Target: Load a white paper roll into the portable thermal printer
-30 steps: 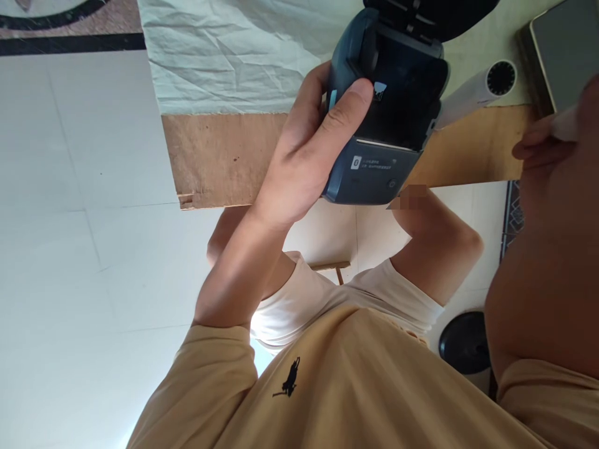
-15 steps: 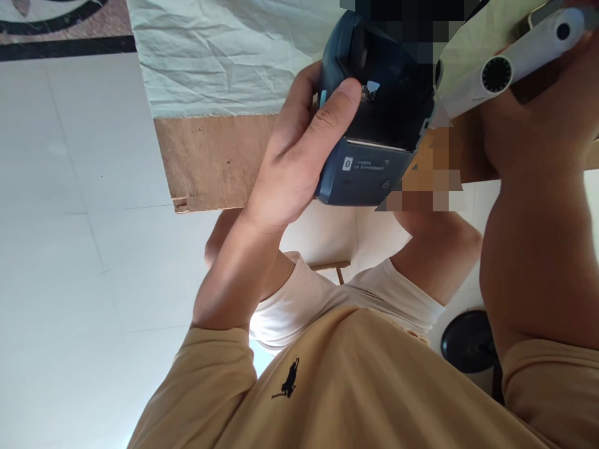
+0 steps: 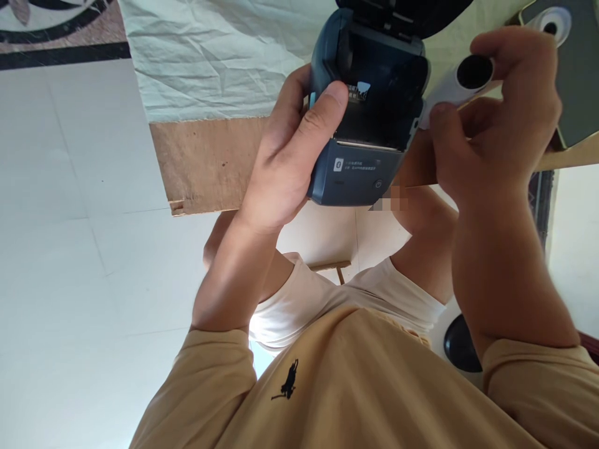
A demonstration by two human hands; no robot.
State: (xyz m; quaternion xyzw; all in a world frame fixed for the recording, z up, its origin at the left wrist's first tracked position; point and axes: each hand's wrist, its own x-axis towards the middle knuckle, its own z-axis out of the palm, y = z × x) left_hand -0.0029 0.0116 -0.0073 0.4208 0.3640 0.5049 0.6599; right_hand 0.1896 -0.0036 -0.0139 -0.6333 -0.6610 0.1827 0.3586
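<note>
My left hand (image 3: pixel 281 162) grips a dark blue portable label printer (image 3: pixel 349 174) by its left side, thumb over the edge of the paper bay. Its black lid (image 3: pixel 407 15) is swung up, and the bay (image 3: pixel 374 115) appears to hold no roll. Just right of the printer, my right hand (image 3: pixel 510 125) pinches a white paper roll (image 3: pixel 449 90) between thumb and fingers, its dark round end facing up toward me. The roll's far end lies close against the printer's right edge; whether they touch I cannot tell.
A second, smaller white roll (image 3: pixel 556 24) stands at the upper right on a dark green, phone-like slab (image 3: pixel 580 87). Pale green cloth (image 3: pixel 210 56) covers a wooden tabletop (image 3: pixel 201 165). My knees are below its edge, with a black round object (image 3: pixel 461 346) lower right.
My right hand has moved left from the upper right, bringing the white roll beside the printer. The other roll stays behind at the upper right. My left hand and printer shift slightly left.
</note>
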